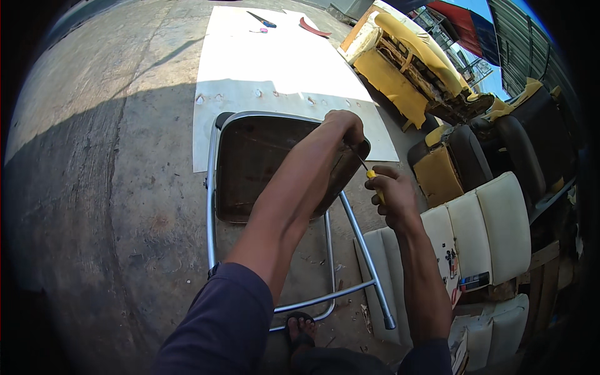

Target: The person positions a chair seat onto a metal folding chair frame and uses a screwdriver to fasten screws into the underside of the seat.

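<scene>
A tubular metal chair frame (pixel 212 200) holds a dark seat panel (pixel 250 162) with a metal rim. My left hand (pixel 344 125) is closed at the panel's far right edge, by the shaft of a screwdriver; what its fingers hold is hidden. My right hand (pixel 392 197) grips the screwdriver's yellow handle (pixel 374 176), with the shaft pointing up-left toward the panel's right edge and my left hand. My left forearm crosses over the panel.
A white board (pixel 262 56) lies beyond the chair, bearing a saw (pixel 262 20) and a curved red piece (pixel 312 30). To the right are torn yellow foam seating (pixel 412 56), dark seats (pixel 525 137) and cream cushions (pixel 500 225) with small tools. My sandalled foot (pixel 300 328) is below.
</scene>
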`<move>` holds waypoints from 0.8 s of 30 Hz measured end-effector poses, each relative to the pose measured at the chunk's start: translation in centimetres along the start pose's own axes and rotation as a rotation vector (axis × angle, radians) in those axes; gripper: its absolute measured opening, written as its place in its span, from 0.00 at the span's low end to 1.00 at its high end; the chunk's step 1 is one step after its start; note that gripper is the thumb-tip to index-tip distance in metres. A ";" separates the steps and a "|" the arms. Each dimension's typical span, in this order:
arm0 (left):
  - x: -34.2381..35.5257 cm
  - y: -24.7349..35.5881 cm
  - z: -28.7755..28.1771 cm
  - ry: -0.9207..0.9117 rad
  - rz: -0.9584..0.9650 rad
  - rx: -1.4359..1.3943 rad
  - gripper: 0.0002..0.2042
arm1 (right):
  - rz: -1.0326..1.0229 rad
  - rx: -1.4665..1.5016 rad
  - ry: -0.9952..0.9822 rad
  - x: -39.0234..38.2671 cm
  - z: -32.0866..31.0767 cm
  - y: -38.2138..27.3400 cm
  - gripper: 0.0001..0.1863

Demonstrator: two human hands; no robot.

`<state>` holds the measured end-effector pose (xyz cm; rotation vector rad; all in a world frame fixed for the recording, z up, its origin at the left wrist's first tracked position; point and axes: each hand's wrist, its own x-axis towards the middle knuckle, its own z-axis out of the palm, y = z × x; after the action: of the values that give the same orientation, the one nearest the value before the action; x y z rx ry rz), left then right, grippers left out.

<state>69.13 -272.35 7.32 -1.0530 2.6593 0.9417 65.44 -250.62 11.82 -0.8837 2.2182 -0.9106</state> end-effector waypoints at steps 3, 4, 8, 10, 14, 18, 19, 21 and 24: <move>-0.4 -1.1 -0.4 -0.018 -0.022 -0.008 0.17 | -0.004 -0.110 -0.051 0.1 0.4 0.4 0.25; -0.4 -0.6 -0.4 -0.029 -0.010 -0.015 0.17 | 0.003 -0.151 -0.052 -0.2 -0.3 0.8 0.25; 0.0 -0.5 0.0 0.023 0.015 0.004 0.17 | -0.921 -1.543 0.162 0.5 -1.0 2.6 0.25; 0.2 -0.7 0.1 0.066 0.032 0.012 0.17 | -1.038 -1.677 0.206 0.4 -0.4 3.5 0.25; 0.1 0.4 -0.1 -0.003 -0.001 -0.009 0.17 | -0.857 -1.642 0.197 0.0 0.8 4.0 0.27; 0.6 -0.3 -0.1 0.002 -0.017 0.004 0.17 | 0.063 0.195 -0.113 0.6 -0.1 1.4 0.24; 0.8 -0.7 -0.3 -0.007 0.005 0.015 0.17 | 0.080 0.201 -0.117 0.5 -0.3 1.5 0.23; 0.7 -1.6 -0.6 0.047 0.051 0.011 0.19 | 0.104 0.215 -0.135 0.5 0.2 1.6 0.22; 0.3 0.2 -0.1 -0.007 0.047 0.057 0.21 | -0.285 -0.662 -0.002 1.9 -0.4 3.6 0.20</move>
<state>68.79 -272.52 7.38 -0.9777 2.6998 0.8705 62.70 -249.92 8.87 -1.5218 2.4642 -0.2643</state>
